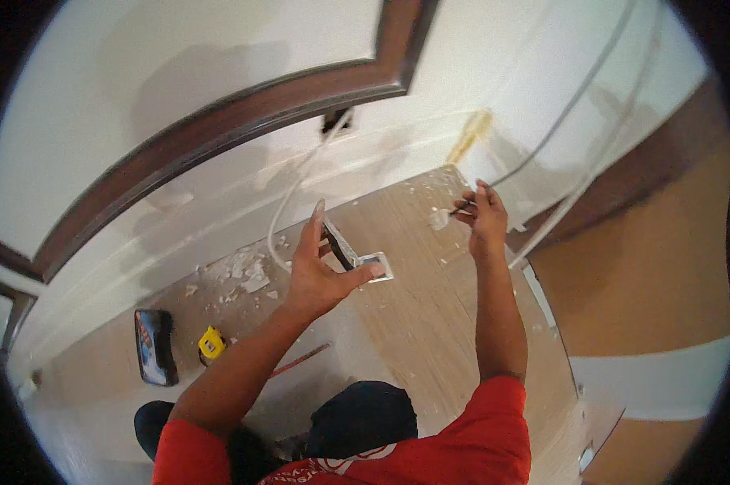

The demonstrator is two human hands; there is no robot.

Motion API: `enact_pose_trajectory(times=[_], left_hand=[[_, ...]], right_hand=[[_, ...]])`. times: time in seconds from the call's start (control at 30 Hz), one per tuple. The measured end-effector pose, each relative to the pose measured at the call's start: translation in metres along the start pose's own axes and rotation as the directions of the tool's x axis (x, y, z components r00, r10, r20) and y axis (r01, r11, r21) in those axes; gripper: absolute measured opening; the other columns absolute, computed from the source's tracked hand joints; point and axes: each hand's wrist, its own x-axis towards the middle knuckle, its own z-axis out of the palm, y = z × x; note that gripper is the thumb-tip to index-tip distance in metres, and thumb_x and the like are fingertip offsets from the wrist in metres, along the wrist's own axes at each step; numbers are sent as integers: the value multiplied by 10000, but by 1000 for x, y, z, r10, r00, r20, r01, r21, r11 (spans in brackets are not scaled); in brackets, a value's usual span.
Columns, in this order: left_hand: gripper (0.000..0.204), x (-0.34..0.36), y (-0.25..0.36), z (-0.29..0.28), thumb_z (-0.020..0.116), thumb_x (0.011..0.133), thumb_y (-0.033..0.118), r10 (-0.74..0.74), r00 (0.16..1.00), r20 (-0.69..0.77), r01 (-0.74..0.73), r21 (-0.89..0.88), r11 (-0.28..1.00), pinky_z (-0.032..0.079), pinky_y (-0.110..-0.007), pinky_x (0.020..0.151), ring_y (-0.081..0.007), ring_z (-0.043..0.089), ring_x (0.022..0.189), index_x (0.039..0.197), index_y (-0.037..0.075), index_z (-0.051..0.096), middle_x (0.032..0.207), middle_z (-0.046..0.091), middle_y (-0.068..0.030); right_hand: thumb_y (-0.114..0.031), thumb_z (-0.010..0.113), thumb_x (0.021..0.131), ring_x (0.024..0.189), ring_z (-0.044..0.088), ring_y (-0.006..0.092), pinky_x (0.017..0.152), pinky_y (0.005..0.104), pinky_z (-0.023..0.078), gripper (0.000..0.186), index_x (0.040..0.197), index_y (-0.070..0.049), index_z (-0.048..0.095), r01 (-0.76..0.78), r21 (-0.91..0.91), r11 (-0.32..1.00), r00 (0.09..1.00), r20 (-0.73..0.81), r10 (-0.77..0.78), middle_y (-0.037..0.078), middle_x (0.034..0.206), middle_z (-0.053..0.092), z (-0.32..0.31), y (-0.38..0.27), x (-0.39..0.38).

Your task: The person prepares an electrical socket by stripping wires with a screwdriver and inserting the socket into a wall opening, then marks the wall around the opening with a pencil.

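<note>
My left hand (320,276) is closed on a small box-like piece (340,242) with a silver edge and a dark side, held between thumb and fingers. By the thumb tip shows a white-rimmed square (385,268); I cannot tell whether it is part of that piece. At the right, my right hand (484,217) pinches a thin dark cable (534,153) that runs up along the wall. The cable's short end points toward a whitish piece (439,219); whether they are joined is unclear. A white cable (282,212) hangs from a dark wall opening (337,120) and curves behind my left hand.
Plaster crumbs (248,271) lie along the wall base. On the floor at left are a dark case (155,347) and a yellow tape measure (211,343); a thin reddish rod (302,359) lies by my left forearm. Another pale cable (579,190) slants down at right, beside a brown panel (631,267).
</note>
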Motion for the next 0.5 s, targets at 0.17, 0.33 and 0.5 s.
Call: enact_pose_trajectory(times=[0.17,0.33,0.5], left_hand=[[1141,-16,2,-52,900,704,311,-4,999,-46,-3,-150,989,440,-432,1055,-322,527,1260,1530,-29,190,1393,483,-237],[867,-38,2,-116,763,846,133,-88,996,26,91,-358,929,514,-445,993,-281,495,1290,1534,22,247,1462,452,-162],[547,-63,24,-182,651,937,164,-259,955,144,296,-498,815,560,-415,908,-243,600,1107,1419,-4,453,1313,574,-116]], right_hand=[[-199,590,966,1038,652,245,803,349,543,518,1428,-14,446,-38,-311,950,963,-266,-49,149,1140,653,-68,65,78],[-236,606,968,1216,550,230,951,349,467,518,1409,-1,468,254,-449,856,884,-252,-394,150,1370,546,20,37,9],[-94,617,943,958,653,196,807,317,527,284,1211,-5,645,558,-129,820,669,654,-353,133,1195,643,164,-38,-127]])
